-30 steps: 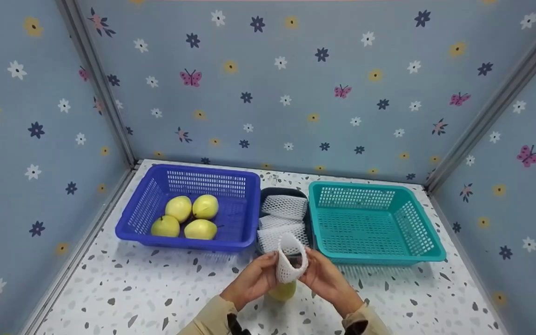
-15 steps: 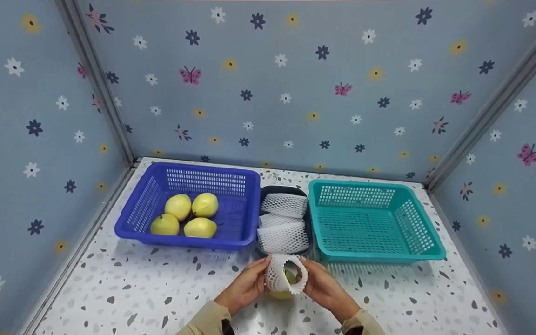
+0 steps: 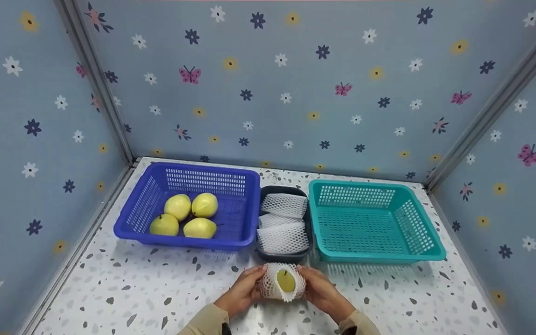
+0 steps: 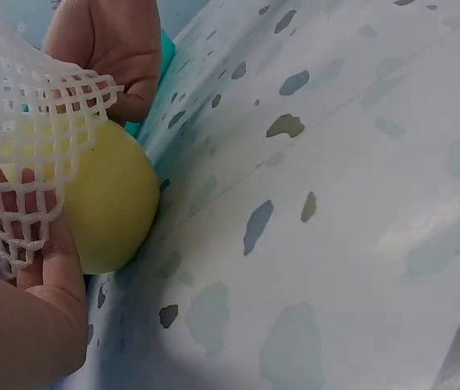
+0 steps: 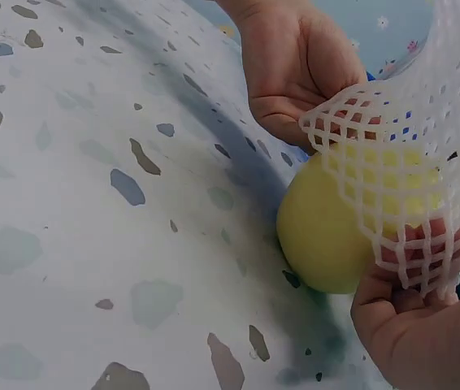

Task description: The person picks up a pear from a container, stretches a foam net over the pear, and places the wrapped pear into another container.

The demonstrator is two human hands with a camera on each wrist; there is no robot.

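A yellow-green pear (image 3: 285,281) stands on the table with its stem up, partly inside a white foam net sleeve (image 3: 269,284). My left hand (image 3: 241,292) grips the sleeve's left side, and my right hand (image 3: 324,294) grips its right side. In the left wrist view, the mesh (image 4: 23,154) covers the upper part of the pear (image 4: 120,199), while the lower part is bare. Fingers of both hands show through the mesh in the right wrist view, where the pear (image 5: 319,227) touches the table.
A dark tray (image 3: 283,257) holding several flat foam nets (image 3: 284,238) lies just beyond my hands. Left of it stands a blue basket (image 3: 237,209) with several pears (image 3: 177,207). To the right is a teal basket (image 3: 356,228). Patterned panels (image 3: 286,116) enclose the table.
Both hands have lowered the net sleeve from above the pear down around it. Its opening now frames the pear's top and stem. The baskets and tray stay in place.
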